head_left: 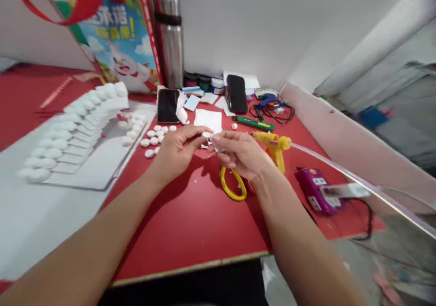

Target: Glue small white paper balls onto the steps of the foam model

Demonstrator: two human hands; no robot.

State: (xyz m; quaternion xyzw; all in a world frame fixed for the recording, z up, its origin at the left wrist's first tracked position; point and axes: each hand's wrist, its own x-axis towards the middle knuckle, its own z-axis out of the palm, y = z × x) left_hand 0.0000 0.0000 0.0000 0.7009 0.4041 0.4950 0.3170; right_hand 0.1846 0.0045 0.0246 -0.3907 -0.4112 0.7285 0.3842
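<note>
Our left hand (175, 153) and right hand (241, 153) are pinching a small white piece (206, 135); white balls (153, 140) are lying left.

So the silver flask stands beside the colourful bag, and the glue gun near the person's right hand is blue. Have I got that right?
Not quite: the glue gun near the person's right hand is yellow, not blue, as the head view shows. The silver flask does stand beside the colourful bag.

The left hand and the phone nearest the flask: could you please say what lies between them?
Round white pieces on the red table lie between left hand and phone, in the head view.
</note>
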